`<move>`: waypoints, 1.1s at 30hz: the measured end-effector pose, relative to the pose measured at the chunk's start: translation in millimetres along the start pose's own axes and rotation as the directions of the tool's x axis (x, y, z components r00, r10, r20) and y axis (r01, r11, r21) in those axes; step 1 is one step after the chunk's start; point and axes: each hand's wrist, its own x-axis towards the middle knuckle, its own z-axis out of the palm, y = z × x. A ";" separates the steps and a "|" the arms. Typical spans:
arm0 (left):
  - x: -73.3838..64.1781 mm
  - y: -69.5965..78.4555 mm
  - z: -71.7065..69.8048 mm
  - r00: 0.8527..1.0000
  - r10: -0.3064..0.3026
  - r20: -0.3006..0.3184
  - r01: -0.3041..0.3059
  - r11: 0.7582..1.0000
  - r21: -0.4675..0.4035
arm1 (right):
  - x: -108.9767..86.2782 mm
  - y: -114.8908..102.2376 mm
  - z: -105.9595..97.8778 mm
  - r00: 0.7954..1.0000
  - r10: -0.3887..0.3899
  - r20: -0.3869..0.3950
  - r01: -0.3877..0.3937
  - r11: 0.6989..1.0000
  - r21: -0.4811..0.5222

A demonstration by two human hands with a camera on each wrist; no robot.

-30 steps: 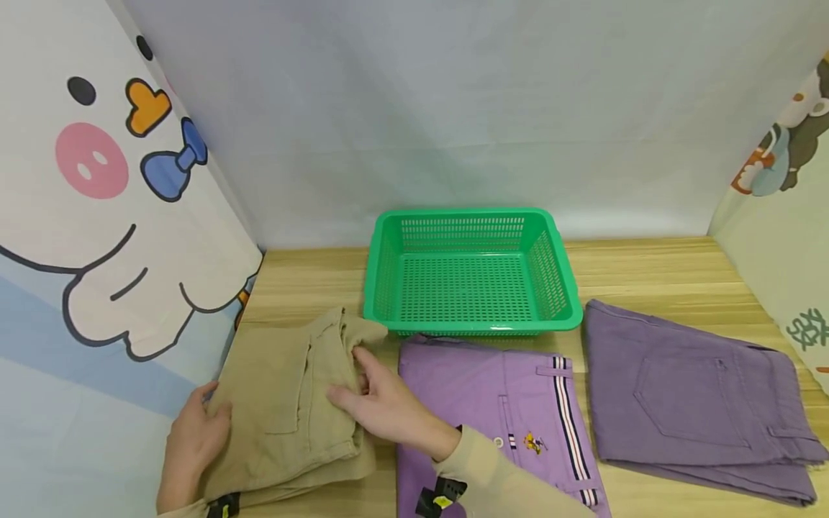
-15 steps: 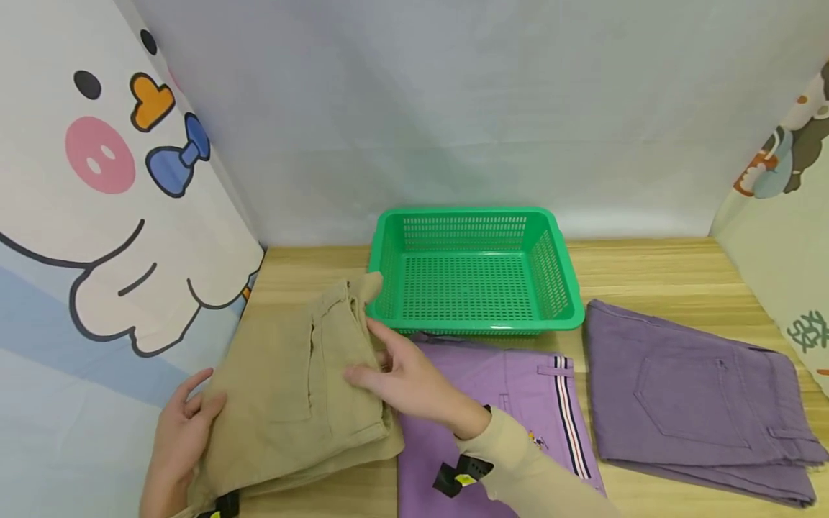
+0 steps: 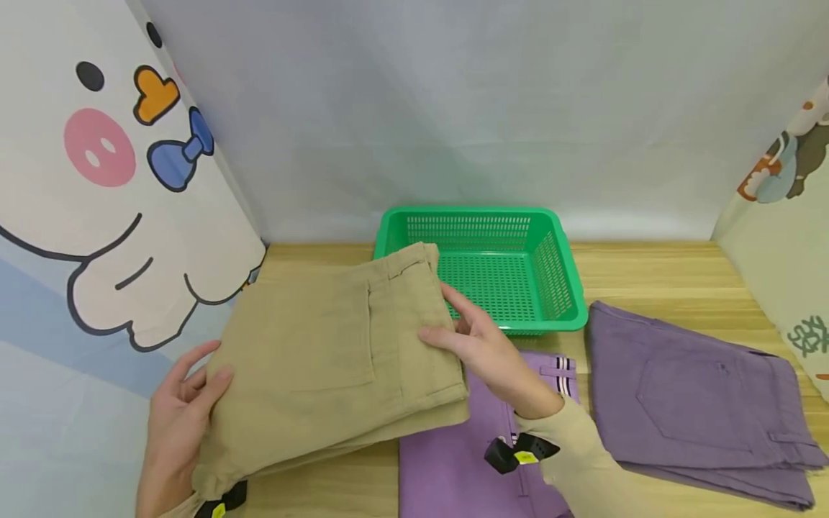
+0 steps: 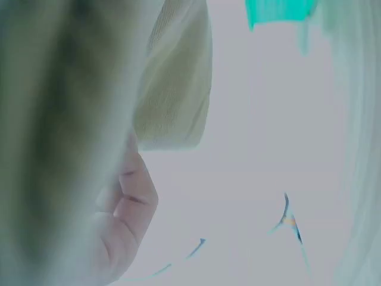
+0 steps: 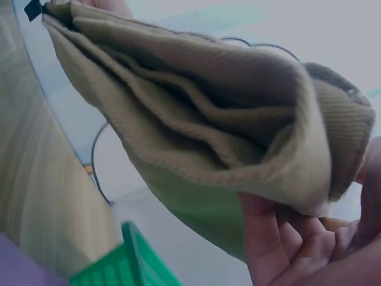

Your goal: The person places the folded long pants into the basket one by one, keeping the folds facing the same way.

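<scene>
Folded khaki trousers (image 3: 311, 338) are held up between both hands, with the right side overlapping the basket's front left corner in the head view. My left hand (image 3: 178, 410) grips the left edge, thumb on top; the left wrist view shows its curled fingers (image 4: 134, 205) at the cloth. My right hand (image 3: 492, 352) pinches the waistband end, thumb on the upper face and fingers behind. In the right wrist view, layered folds of the trousers (image 5: 208, 125) face the camera, clear of the wooden table. A green plastic basket (image 3: 573, 306) stands behind them with nothing in it.
Lilac trousers (image 3: 447, 467) with a striped waistband lie folded at the front middle, partly hidden by the khaki pair and the right arm. Darker purple trousers (image 3: 693, 403) lie folded at right. Cartoon-printed sheets (image 3: 97, 237) stand at both sides of the wooden table (image 3: 635, 266).
Both hands have lifted the khaki trousers off the table. The right hand and waistband end have moved right and up, over the lilac trousers and basket corner.
</scene>
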 end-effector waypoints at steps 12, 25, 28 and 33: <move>3.3 25.1 46.3 0.970 0.204 0.134 -0.217 0.972 0.093 | -18.8 -11.0 -51.6 0.988 0.073 -0.135 -0.075 0.997 -0.010; 34.0 44.6 97.5 0.927 0.277 0.252 -0.328 0.925 0.192 | -25.3 -20.3 -104.3 0.978 0.125 -0.167 -0.124 0.992 0.018; 43.9 51.3 109.3 0.922 0.260 0.286 -0.320 0.929 0.189 | -25.6 -20.9 -116.0 0.971 0.142 -0.194 -0.143 0.990 0.012; 58.9 56.9 126.9 0.917 0.241 0.319 -0.314 0.927 0.202 | -23.5 -17.9 -130.3 0.961 0.156 -0.228 -0.162 0.987 -0.010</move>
